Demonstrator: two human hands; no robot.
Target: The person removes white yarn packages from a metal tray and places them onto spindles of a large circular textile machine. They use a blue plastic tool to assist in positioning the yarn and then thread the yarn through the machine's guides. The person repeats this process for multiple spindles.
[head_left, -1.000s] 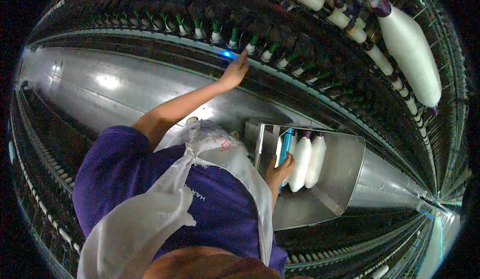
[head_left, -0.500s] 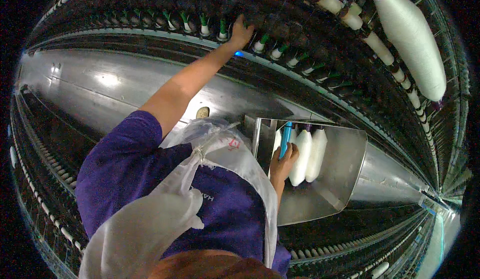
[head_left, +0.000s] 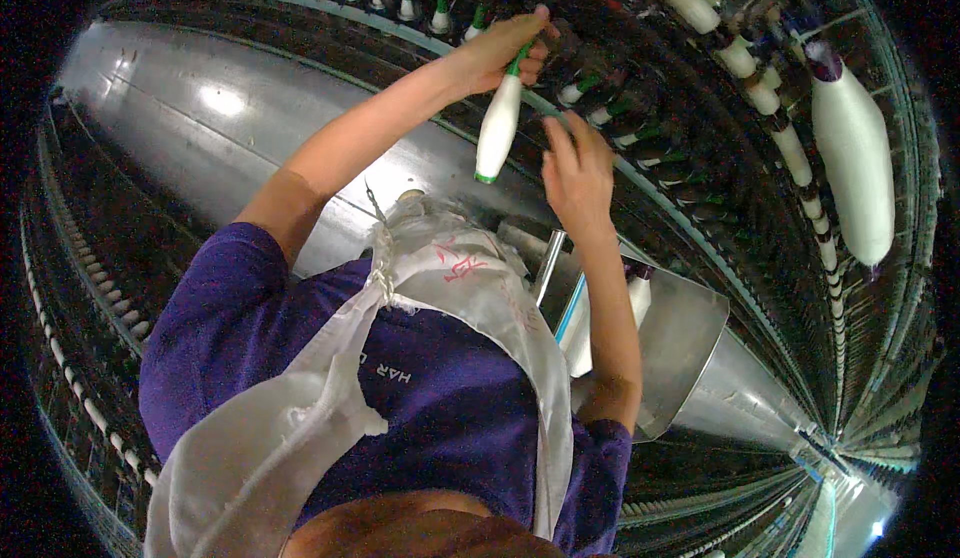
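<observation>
The white, green-ended bobbin (head_left: 499,126) hangs before the row of green-tipped bobbins (head_left: 441,16), its long axis slanting down and left toward the body. The left hand (head_left: 503,50), the nearer, holds its upper end. Just rightward, apart, the right hand (head_left: 581,173) has parted fingers, seemingly empty, though dim light blurs it.

White spools (head_left: 641,300) are held in a metal bin (head_left: 690,343); small green-topped spools (head_left: 407,6) are lined up along a long rail (head_left: 397,28).
</observation>
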